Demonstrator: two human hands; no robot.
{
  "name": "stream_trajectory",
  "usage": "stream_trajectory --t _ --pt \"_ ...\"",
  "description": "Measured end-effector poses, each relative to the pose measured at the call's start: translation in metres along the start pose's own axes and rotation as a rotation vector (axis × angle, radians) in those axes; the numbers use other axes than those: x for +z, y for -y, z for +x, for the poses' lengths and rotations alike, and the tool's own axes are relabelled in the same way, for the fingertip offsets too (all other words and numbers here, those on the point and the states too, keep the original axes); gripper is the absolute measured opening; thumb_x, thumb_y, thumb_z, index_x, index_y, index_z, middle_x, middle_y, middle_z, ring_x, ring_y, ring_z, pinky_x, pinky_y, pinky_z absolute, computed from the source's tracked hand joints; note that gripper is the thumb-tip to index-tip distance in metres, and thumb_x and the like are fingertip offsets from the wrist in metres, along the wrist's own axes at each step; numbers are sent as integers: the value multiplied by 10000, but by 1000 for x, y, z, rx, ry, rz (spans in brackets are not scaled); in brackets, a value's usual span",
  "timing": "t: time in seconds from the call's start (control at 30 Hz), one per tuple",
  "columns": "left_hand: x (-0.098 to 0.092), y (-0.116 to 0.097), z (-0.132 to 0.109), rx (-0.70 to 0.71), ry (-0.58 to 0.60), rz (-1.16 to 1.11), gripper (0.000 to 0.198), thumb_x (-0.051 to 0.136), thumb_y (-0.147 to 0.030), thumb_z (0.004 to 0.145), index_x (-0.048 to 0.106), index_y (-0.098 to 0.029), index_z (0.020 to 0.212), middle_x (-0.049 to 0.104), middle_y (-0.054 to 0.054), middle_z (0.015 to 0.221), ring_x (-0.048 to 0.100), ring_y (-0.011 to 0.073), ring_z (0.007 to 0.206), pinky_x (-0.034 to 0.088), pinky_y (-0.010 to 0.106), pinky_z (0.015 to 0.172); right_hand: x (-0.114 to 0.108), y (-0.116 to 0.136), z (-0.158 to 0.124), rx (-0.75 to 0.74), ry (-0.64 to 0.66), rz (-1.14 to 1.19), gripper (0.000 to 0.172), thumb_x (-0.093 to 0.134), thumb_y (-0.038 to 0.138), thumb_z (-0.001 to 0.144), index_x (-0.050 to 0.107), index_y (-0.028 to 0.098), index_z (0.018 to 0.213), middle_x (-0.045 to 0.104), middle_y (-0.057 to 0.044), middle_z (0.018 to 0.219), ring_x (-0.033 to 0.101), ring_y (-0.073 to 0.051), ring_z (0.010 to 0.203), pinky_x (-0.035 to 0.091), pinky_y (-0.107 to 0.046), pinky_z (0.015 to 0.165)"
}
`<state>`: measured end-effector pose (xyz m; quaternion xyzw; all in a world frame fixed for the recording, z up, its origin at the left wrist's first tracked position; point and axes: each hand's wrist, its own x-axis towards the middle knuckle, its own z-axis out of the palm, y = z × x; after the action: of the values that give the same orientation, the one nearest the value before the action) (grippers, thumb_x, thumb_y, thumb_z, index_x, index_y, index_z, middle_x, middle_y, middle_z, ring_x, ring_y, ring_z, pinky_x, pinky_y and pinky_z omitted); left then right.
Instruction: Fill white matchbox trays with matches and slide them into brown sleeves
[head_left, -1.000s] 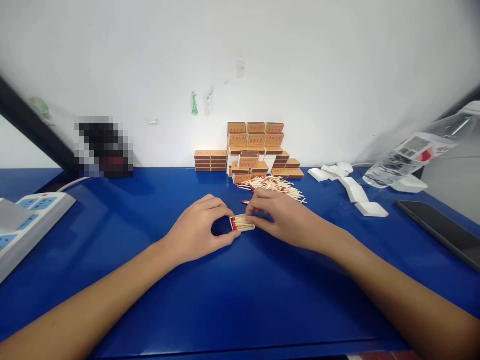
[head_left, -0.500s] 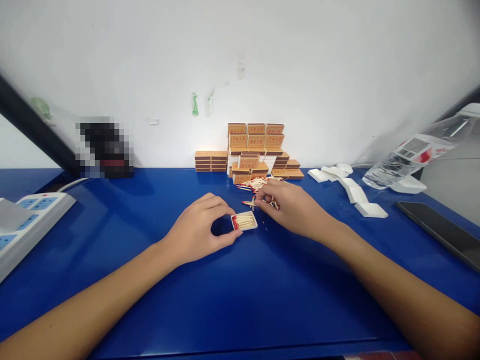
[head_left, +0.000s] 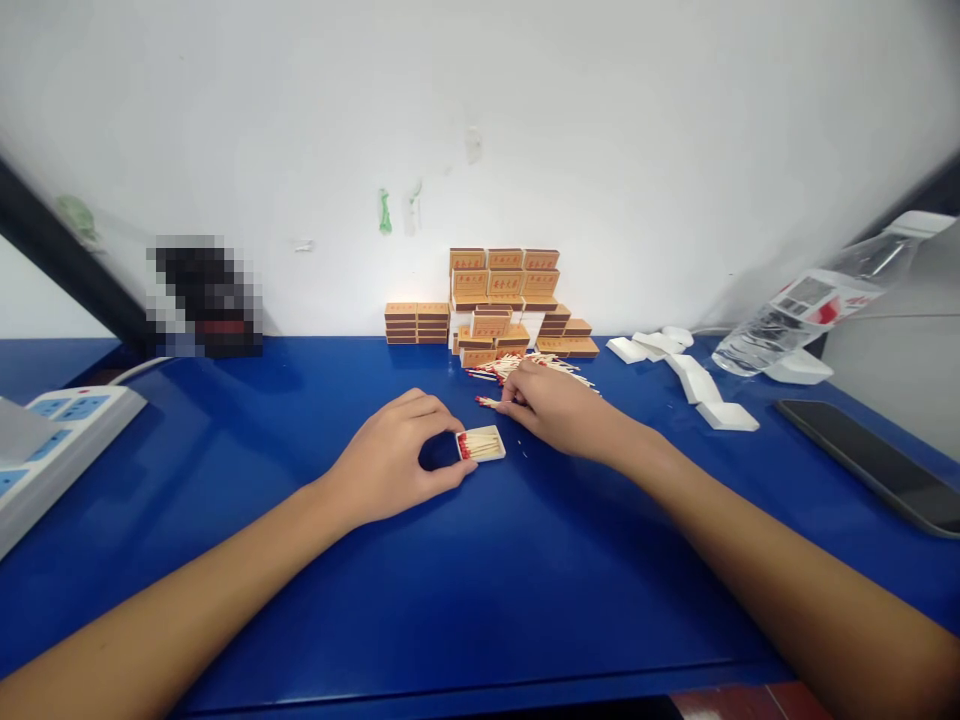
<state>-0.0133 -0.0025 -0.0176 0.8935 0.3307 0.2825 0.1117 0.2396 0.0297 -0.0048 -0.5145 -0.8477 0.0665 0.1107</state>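
My left hand (head_left: 405, 455) grips the left end of a small white matchbox tray (head_left: 495, 455) between thumb and fingers on the blue table. Red-headed matches (head_left: 481, 443) lie in the tray, heads toward that hand. Beyond the tray, my right hand (head_left: 551, 405) pinches a few matches (head_left: 489, 402), their red heads pointing left. Behind its fingers spreads a loose heap of matches (head_left: 525, 366), partly hidden by the hand. Stacked orange matchboxes (head_left: 506, 285) rise behind the heap, against the wall.
A lower matchbox stack (head_left: 417, 323) stands at left of the pile. White folded pieces (head_left: 694, 380), a clear bottle (head_left: 802, 300) and a black phone (head_left: 874, 465) are on the right. A power strip (head_left: 67, 440) lies on the left, with a blurred dark object (head_left: 210, 300) behind.
My right fingers have gathered the matches that lay crossed at their tips into a closer bunch. My left hand still holds the tray. The whole view has shifted slightly.
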Motion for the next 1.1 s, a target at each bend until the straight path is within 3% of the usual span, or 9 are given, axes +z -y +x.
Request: stream_trajectory --t 0.13,0.3,0.43,0.57,0.8,1.1 --pt "0 1 0 -5 -3 2 216 783 -352 919 754 -192 1061 760 67 1049 665 252 988 561 427 903 -5 -4 -3 -20 58 -17 180 537 279 1073 587 189 926 670 -140 1043 625 -257 919 475 -372 810" --pt "0 2 1 -30 5 8 227 785 -362 916 756 -179 1047 761 70 1018 667 253 967 567 431 882 -14 -7 -13 -93 42 80 172 476 254 1081 555 205 935 642 -128 1068 607 -252 936 477 -373 816" --pt "1 3 1 -21 10 11 222 787 -362 917 753 -183 1043 763 69 1021 676 253 967 568 428 886 -14 5 -25 -182 16 102 181 465 289 1107 565 206 981 636 -99 1050 603 -233 917 470 -360 808" --pt "2 2 0 -14 8 3 235 803 -359 901 753 -185 1050 759 72 1015 676 257 968 569 428 886 -5 22 -29 -256 42 13 132 519 214 1088 604 187 990 636 -87 1039 618 -217 883 471 -349 786" --pt "0 3 1 -11 -2 -3 239 806 -365 899 753 -193 1056 759 65 1010 671 252 957 569 425 875 -5 18 -28 -275 -8 104 91 563 221 1077 638 194 1033 634 -67 1060 630 -205 922 470 -336 788" --pt "-1 2 1 0 5 7 228 809 -363 899 752 -193 1039 766 63 1015 677 252 954 570 428 878 -7 16 -32 -267 35 155 65 595 204 1054 647 209 1016 627 -46 1050 614 -179 875 448 -310 744"
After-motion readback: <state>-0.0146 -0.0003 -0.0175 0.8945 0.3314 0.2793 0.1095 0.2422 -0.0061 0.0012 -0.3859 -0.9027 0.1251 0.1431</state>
